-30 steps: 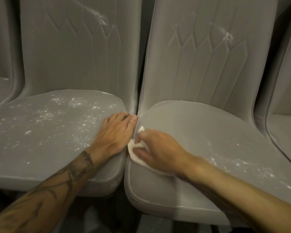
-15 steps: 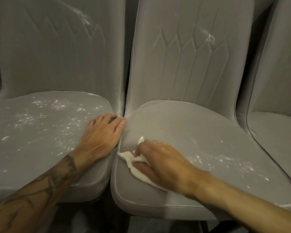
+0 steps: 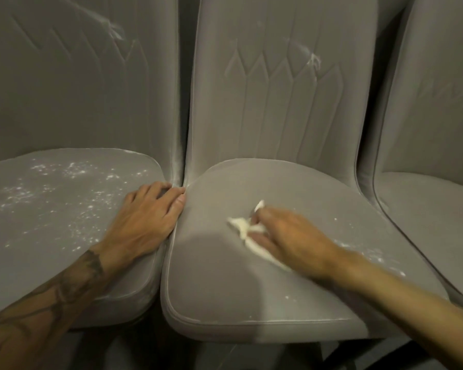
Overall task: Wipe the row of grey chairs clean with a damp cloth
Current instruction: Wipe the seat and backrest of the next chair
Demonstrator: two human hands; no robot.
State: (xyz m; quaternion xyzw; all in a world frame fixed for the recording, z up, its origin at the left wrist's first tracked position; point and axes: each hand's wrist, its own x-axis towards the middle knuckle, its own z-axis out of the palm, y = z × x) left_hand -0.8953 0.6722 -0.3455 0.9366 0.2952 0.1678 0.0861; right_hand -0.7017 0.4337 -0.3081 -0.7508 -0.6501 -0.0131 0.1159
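Observation:
Three grey padded chairs stand side by side. On the middle chair's seat (image 3: pixel 219 284), my right hand (image 3: pixel 286 236) grips a crumpled white cloth (image 3: pixel 242 225) and presses it onto the cushion near its centre. White specks remain on that seat to the right of my wrist. My left hand (image 3: pixel 147 217) rests flat, fingers straight, on the right edge of the left chair's seat (image 3: pixel 51 222), whose surface is speckled with white dust. Both backrests carry a white smear near the top.
A third grey chair (image 3: pixel 433 204) stands at the right, close against the middle one. A narrow dark gap (image 3: pixel 181 89) separates the left and middle backrests. Dark floor (image 3: pixel 134 351) shows below the seat fronts.
My right hand has slid the cloth rightward from the seat's left edge toward its centre. The view has shifted right. My left hand has stayed on the left seat.

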